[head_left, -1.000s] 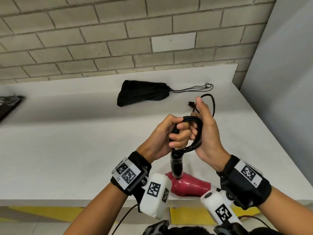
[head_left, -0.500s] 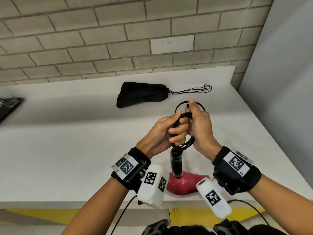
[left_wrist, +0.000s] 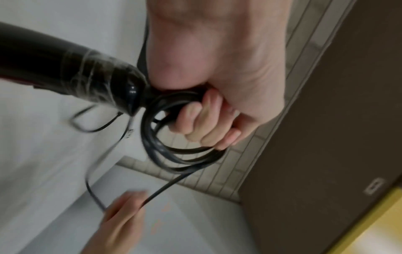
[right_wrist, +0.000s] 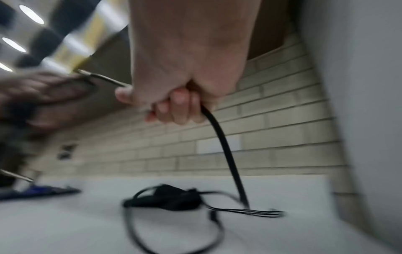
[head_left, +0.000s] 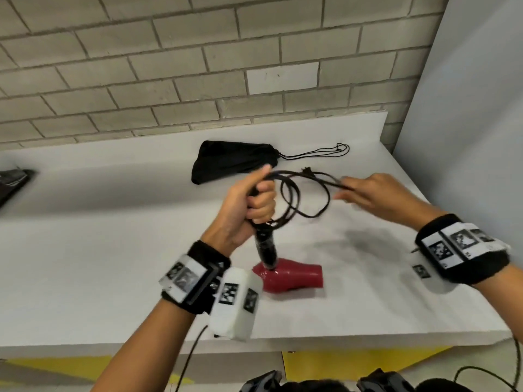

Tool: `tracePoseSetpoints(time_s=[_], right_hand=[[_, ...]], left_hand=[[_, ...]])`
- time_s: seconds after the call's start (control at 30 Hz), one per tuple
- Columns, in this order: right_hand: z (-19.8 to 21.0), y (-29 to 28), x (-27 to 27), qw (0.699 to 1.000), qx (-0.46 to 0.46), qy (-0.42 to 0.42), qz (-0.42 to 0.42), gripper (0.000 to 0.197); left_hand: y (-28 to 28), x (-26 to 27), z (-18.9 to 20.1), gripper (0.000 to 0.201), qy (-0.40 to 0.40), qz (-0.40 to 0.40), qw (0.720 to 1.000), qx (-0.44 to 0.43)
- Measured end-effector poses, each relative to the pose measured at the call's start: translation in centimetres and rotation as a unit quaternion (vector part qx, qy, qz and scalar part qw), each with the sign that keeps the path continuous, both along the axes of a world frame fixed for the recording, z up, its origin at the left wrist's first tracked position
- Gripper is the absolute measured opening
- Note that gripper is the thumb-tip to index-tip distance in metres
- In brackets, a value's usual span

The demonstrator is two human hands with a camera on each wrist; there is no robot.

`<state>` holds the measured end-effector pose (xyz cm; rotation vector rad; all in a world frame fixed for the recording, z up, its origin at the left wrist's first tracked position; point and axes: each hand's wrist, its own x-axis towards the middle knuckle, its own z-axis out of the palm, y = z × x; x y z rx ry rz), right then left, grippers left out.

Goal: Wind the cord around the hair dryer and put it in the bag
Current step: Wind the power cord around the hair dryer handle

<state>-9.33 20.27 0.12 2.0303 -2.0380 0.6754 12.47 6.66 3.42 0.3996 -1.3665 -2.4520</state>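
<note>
The red hair dryer stands with its barrel on the white counter, its black handle pointing up. My left hand grips the handle's top together with several coils of the black cord; in the left wrist view the coils hang from my curled fingers. My right hand is out to the right, gripping the cord's loose stretch, and is blurred. The plug hangs near the loop's far side. The black drawstring bag lies flat behind the hands.
A brick wall backs the counter and a grey panel closes its right side. The bag's drawstrings trail right. A dark object sits at the far left. The counter's front edge runs under my wrists.
My right hand has left the left hand and swung out to the right, pulling a length of cord with it. The coils have loosened into a wider loop. The left hand keeps its hold.
</note>
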Motion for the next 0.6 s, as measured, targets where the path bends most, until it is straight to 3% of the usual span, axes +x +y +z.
tracePoseSetpoints(time_s=[0.07,0.13,0.33,0.43,0.47,0.53,0.6], right_hand=[[-0.1,1.5,-2.7,0.995,-0.027,0.086,-0.030,0.070],[0.6,2.5,-4.3,0.991,-0.039,0.112,-0.054,0.060],[0.8,6.2,-8.7,0.969,-0.027,0.096,-0.228,0.034],[-2.3,8.1,-10.2,0.979,0.060,0.025,-0.191,0.078],[-3.3,8.2,-10.2,0.977,0.127,-0.002,-0.172,0.083],[-4.3,8.3,-9.0,0.930,0.312,-0.048,-0.187,0.081],[-3.5,7.8,-5.9,0.913,0.347,-0.146,-0.157,0.099]], left_hand=[[-0.5,0.8,1.0,0.039,-0.010,0.018,0.997,-0.071],[-0.7,1.2,1.5,0.041,-0.020,0.025,0.992,-0.121],[-3.2,2.7,2.1,0.044,0.044,0.023,0.999,-0.018],[-3.5,2.9,2.5,0.044,0.061,0.025,0.998,-0.011],[-3.4,2.7,2.5,0.045,0.059,0.024,0.998,-0.013],[-3.1,2.3,2.3,0.045,0.048,0.014,0.999,-0.014],[-2.5,1.7,1.8,0.045,0.043,-0.001,0.999,-0.006]])
